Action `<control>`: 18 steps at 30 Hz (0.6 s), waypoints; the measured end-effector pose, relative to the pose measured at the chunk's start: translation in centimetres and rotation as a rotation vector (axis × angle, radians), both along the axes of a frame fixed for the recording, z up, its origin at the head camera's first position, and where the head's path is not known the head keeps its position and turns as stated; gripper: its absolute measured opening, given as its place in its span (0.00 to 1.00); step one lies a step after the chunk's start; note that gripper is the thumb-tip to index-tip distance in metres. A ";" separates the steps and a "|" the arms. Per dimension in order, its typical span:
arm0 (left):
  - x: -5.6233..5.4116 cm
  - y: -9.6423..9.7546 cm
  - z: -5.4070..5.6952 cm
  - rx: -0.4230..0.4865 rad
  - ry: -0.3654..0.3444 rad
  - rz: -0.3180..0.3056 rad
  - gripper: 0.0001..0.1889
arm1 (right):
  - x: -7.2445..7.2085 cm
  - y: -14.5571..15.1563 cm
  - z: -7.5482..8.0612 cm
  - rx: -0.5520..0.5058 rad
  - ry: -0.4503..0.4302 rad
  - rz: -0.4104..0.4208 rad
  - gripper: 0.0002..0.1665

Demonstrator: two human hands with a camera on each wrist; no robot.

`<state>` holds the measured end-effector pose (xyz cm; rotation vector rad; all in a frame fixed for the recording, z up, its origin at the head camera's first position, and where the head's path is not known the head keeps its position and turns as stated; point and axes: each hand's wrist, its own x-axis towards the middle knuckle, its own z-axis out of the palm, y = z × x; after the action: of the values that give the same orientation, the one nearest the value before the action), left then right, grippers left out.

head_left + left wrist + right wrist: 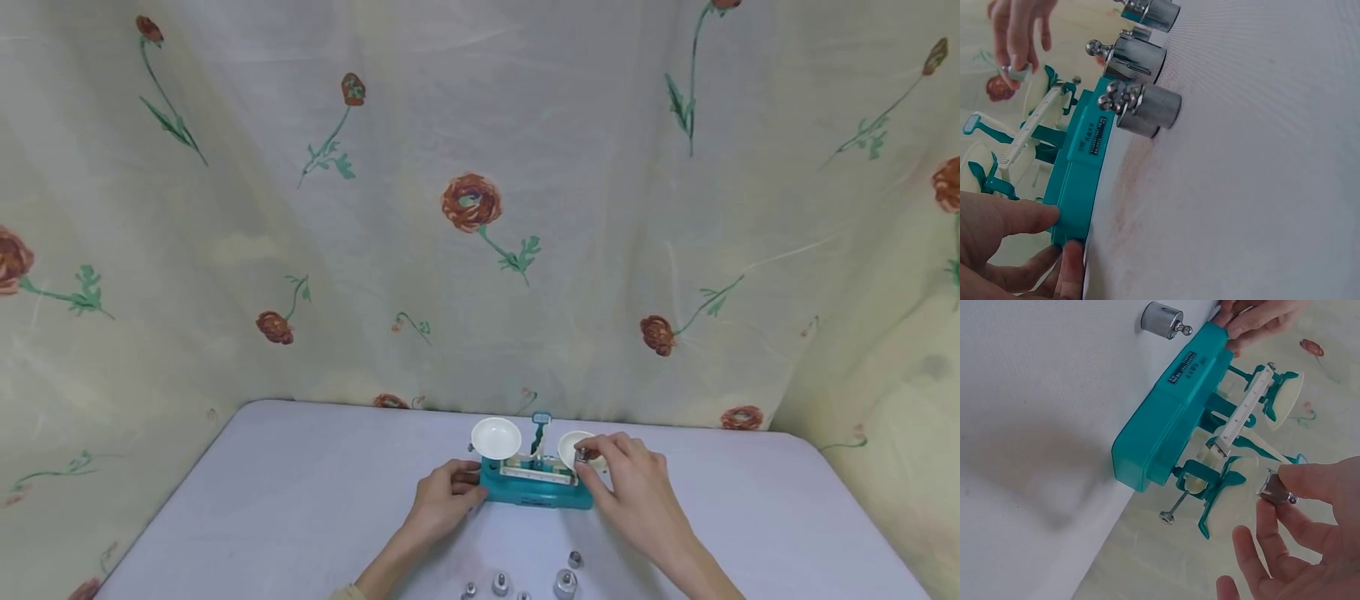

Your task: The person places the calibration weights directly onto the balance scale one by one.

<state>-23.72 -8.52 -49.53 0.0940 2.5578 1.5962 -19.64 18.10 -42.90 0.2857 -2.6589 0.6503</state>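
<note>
A teal balance scale [536,493] with two white pans stands on the table. My left hand [444,500] holds the left end of its base, thumb at the front; in the left wrist view, the fingers [1032,215] lie against the base's end. Between thumb and fingertips, my right hand [637,492] pinches a small metal weight [1274,489] by its sides. That weight is over the right pan [572,447], and the right wrist view shows it beside the pan's edge. The left pan [496,438] has nothing visible on it.
Several metal weights stand in front of the scale, among them a large weight [566,585], a medium weight [501,583] and a small weight [574,559]. A pale cloth covers the table [322,483]. Behind hangs a flowered curtain [585,275].
</note>
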 end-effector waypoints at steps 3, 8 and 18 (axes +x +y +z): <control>0.1 0.1 0.0 -0.002 -0.002 0.008 0.24 | -0.1 -0.1 0.0 0.012 -0.010 -0.005 0.11; 0.3 0.1 0.1 0.000 -0.015 0.020 0.23 | -0.2 -0.1 0.0 0.030 -0.015 -0.016 0.11; 0.3 0.3 0.3 0.008 -0.011 0.035 0.23 | -0.4 -0.2 0.0 0.021 -0.063 -0.026 0.13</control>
<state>-23.42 -8.19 -49.19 0.0416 2.5591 1.6139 -20.07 17.93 -42.89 0.2399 -2.7266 0.6342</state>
